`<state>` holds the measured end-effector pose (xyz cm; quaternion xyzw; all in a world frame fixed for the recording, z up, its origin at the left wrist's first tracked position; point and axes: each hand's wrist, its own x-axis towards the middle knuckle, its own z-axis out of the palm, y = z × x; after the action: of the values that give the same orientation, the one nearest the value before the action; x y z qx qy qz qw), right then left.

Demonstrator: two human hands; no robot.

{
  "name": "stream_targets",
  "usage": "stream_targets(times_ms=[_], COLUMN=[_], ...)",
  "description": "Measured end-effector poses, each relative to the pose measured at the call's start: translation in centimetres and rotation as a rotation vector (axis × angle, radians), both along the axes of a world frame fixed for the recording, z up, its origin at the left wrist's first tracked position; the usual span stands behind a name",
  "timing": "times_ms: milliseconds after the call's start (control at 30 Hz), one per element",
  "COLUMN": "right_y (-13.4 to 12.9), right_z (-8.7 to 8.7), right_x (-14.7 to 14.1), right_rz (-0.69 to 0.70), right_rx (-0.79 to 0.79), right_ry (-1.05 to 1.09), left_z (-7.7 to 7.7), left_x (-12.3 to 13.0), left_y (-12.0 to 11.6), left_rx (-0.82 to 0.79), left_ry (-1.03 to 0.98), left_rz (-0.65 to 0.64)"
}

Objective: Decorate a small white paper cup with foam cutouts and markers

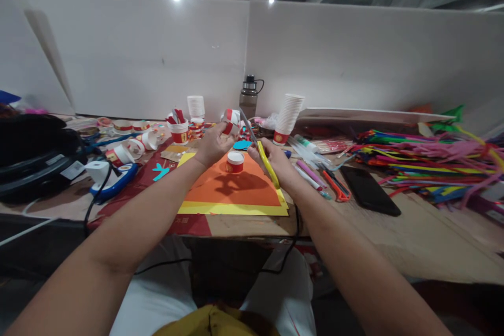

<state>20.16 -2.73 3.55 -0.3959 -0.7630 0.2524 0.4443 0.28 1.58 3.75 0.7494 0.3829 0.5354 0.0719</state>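
My left hand [216,143] grips a cut piece of a white and red paper cup [231,116], raised above the table. In my right hand [274,160] are scissors with yellow handles [268,165], their blades pointing up beside the cup piece. Below both hands, a short cut cup [235,163] stands upright on orange paper [252,189], which lies over yellow paper [232,209]. A blue paper piece [241,145] lies just behind the short cup.
Stacked cups [289,115] and a dark bottle [249,95] stand behind. Markers [311,173], a black phone [370,190] and colourful pipe cleaners [421,163] lie right. Cut cups [120,154] and a blue power strip [115,182] are left.
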Motion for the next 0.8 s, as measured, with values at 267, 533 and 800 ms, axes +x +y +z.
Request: stream_targets(times_ms=[267, 533, 800], right_y=[0.1, 0.9, 0.5], right_z=[0.1, -0.6, -0.2], right_x=[0.1, 0.3, 0.3], right_rz=[-0.067, -0.082, -0.112], right_rx=[0.036, 0.065, 0.048], right_ry=[-0.040, -0.093, -0.125], left_z=[-0.5, 0.4, 3.6], left_x=[-0.1, -1.7, -7.1], left_y=[0.7, 1.2, 1.1], left_rx=[0.062, 0.101, 0.134], left_ry=[0.070, -0.027, -0.141], left_rz=[0.082, 0.177, 0.704])
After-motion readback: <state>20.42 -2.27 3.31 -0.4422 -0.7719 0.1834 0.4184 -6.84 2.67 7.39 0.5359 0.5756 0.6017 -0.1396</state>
